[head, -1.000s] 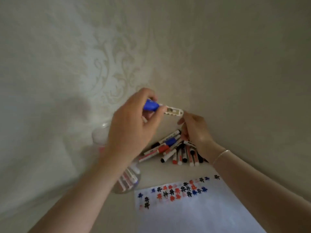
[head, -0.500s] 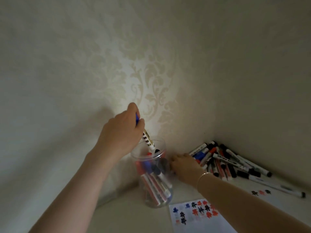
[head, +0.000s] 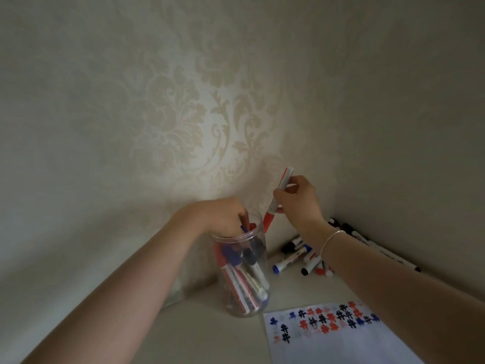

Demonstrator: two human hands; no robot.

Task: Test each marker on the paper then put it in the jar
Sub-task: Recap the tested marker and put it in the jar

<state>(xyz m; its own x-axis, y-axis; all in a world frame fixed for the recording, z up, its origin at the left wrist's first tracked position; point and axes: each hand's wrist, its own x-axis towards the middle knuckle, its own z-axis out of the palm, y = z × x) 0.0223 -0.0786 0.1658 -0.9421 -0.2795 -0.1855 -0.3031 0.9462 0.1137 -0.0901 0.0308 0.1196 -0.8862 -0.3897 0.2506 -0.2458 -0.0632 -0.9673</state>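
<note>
Left hand [head: 223, 216] fingers dip into the jar [head: 242, 271]; whether they hold anything is hidden. Right hand [head: 298, 203] pinches a red marker [head: 278, 199] above loose markers [head: 304, 256] beside marked paper [head: 341, 345].

Your clear jar [head: 242, 274] stands upright, full of markers. The red marker [head: 277, 200] tilts at its one o'clock. The paper [head: 338, 342] lies at five o'clock.

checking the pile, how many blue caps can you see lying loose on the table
1: a blue-capped marker at the pile's near left edge. Others may be hidden behind the right forearm.
</note>
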